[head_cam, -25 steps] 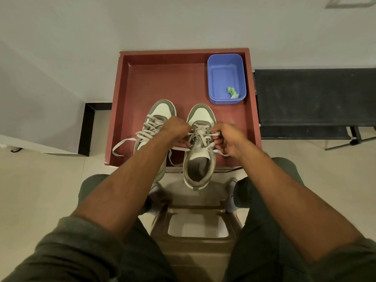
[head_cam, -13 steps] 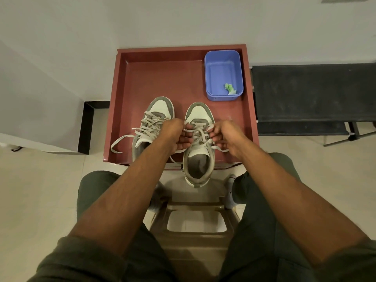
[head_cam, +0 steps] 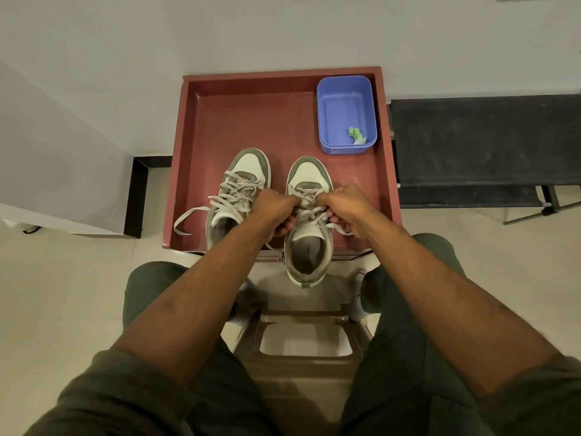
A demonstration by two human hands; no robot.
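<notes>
Two grey-and-white sneakers stand side by side on a red-brown tray table (head_cam: 251, 121). The right sneaker (head_cam: 309, 247) hangs with its heel over the table's near edge. My left hand (head_cam: 276, 212) and my right hand (head_cam: 344, 204) sit over its laces (head_cam: 309, 199), each with fingers curled round a strand of lace, knuckles nearly meeting above the tongue. The left sneaker (head_cam: 239, 190) stands untouched, its laces loose, one end (head_cam: 185, 218) trailing left across the tray.
A blue plastic tub (head_cam: 327, 121) with a small green scrap (head_cam: 355, 135) inside stands at the tray's far right corner. A black bench (head_cam: 484, 140) adjoins on the right. A brown plastic stool (head_cam: 301, 322) is between my knees. White wall behind.
Both hands have drawn closer together over the right sneaker's laces and shifted slightly toward the toe. The sneakers and tub have stayed in place.
</notes>
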